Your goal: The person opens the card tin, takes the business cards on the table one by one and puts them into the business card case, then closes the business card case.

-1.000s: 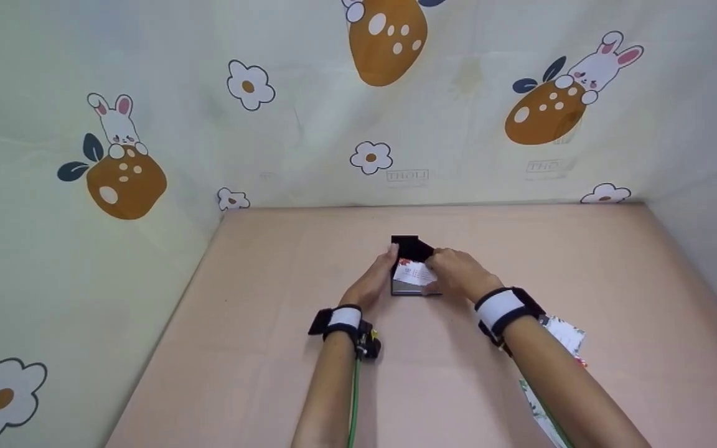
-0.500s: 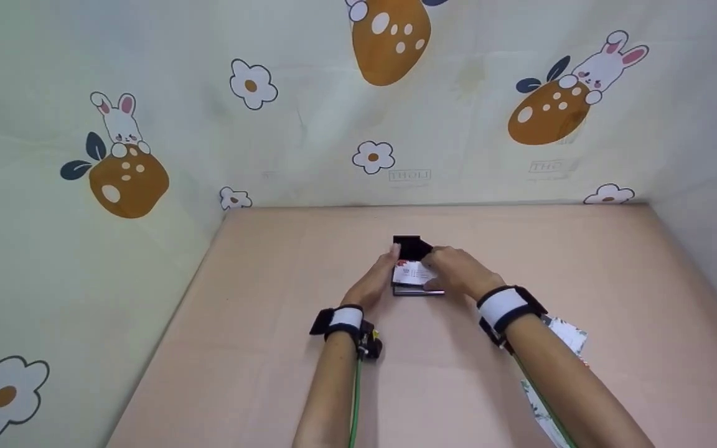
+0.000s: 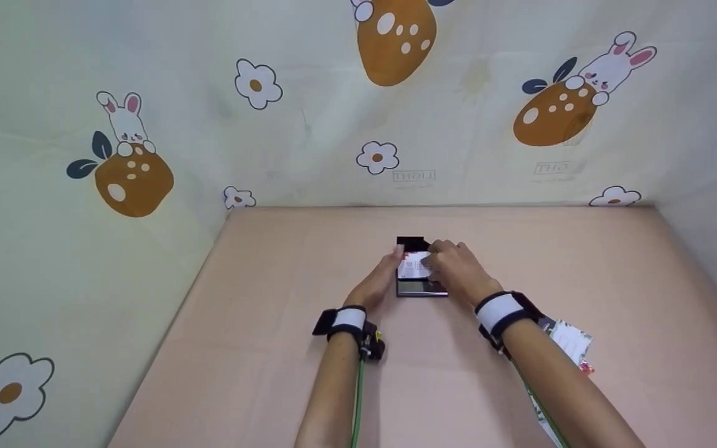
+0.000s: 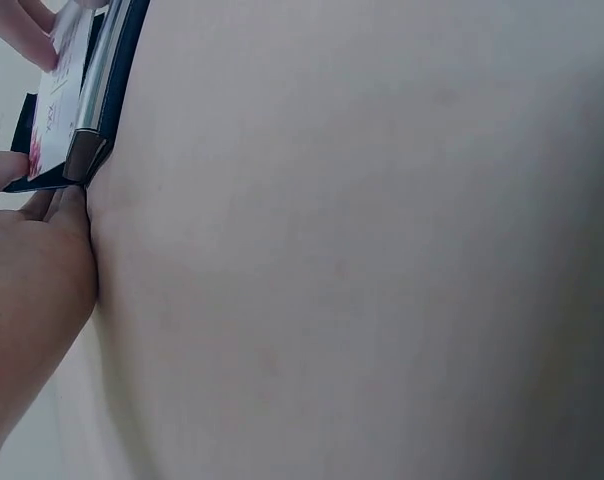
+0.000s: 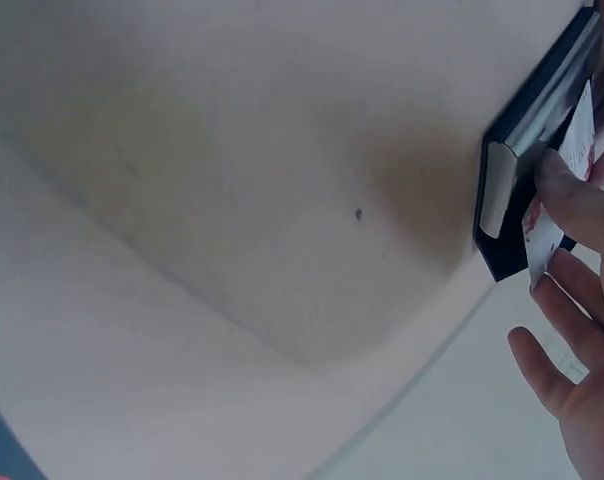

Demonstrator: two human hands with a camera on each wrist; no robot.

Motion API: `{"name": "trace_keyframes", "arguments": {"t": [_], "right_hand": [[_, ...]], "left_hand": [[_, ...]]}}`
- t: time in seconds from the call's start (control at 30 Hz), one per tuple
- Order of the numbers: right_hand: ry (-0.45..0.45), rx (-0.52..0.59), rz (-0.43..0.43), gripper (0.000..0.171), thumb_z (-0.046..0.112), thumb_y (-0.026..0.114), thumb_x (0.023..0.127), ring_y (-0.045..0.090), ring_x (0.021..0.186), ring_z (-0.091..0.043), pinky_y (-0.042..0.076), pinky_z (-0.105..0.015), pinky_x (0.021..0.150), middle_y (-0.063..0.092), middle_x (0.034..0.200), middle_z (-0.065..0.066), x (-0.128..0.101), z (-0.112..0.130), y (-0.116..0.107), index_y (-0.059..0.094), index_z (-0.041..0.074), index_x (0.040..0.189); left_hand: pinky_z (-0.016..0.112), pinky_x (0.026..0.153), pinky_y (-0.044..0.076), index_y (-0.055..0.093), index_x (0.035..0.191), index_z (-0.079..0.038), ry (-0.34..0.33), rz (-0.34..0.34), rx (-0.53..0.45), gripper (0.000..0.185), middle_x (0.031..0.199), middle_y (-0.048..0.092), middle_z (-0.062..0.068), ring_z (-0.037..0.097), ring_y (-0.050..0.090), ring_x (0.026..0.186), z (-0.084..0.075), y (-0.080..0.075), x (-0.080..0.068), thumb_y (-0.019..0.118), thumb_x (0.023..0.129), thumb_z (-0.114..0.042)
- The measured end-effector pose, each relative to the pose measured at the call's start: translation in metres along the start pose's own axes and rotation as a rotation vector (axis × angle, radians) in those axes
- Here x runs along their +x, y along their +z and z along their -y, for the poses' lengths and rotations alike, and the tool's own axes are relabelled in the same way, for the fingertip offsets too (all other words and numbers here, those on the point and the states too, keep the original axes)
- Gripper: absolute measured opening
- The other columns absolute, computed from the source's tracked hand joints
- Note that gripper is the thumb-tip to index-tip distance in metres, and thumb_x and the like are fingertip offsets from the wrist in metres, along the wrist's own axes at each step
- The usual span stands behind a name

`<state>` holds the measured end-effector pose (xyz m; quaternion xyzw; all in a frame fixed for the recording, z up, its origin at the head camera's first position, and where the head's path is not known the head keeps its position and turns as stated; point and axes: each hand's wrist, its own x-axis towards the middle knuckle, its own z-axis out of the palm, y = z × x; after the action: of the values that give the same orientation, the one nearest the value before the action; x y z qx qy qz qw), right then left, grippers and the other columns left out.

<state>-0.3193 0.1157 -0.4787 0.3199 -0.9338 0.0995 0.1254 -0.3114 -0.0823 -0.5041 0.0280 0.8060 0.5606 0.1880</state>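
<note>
A black and silver card case [image 3: 417, 289] lies unfolded on the table, its black flap at the far side. My left hand [image 3: 374, 284] grips the case by its left edge; the left wrist view shows the thumb on top and the fingers underneath. Over the case sits a white business card [image 3: 411, 266] with red print at one corner. My right hand [image 3: 461, 267] pinches this card at its right end. In the right wrist view, the thumb [image 5: 572, 195] is on one face of the card and fingertips are at its other side. Some right fingers are hidden in the head view.
Several printed papers or cards [image 3: 570, 341] lie beside and partly under the right forearm. Each wrist wears a strapped camera, with a green cable along the left forearm [image 3: 333, 389]. A patterned curtain [image 3: 309, 137] borders the pink table [image 3: 259, 280] at the back.
The card has straightened from a tilt and moved away toward the flap, with more of the silver front showing. My right hand moved with it; the left hand stayed on the case.
</note>
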Motion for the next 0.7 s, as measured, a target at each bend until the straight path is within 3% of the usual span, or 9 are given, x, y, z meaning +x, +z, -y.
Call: {"name": "trace_keyframes", "arguments": {"t": [0.43, 0.7], "right_hand": [[0.019, 0.072, 0.037, 0.022, 0.0, 0.075, 0.085, 0.067, 0.099, -0.034, 0.058, -0.045, 0.083, 0.067, 0.112, -0.018, -0.007, -0.002, 0.007, 0.08, 0.01, 0.104], [0.041, 0.065, 0.117, 0.038, -0.013, 0.066, 0.085, 0.065, 0.109, -0.039, 0.058, -0.047, 0.091, 0.064, 0.123, -0.023, -0.012, 0.006, 0.003, 0.077, 0.009, 0.114]], "left_hand": [[0.05, 0.128, 0.01, 0.02, 0.16, -0.009, 0.029, -0.007, 0.018, 0.081, 0.168, 0.019, 0.014, 0.032, 0.012, 0.157, -0.002, 0.0, 0.001, 0.016, 0.103, -0.065], [0.05, 0.128, 0.009, 0.015, 0.162, -0.011, 0.025, 0.004, 0.015, 0.083, 0.169, 0.015, 0.013, 0.032, 0.009, 0.157, 0.001, -0.001, 0.0, 0.016, 0.102, -0.068]]}}
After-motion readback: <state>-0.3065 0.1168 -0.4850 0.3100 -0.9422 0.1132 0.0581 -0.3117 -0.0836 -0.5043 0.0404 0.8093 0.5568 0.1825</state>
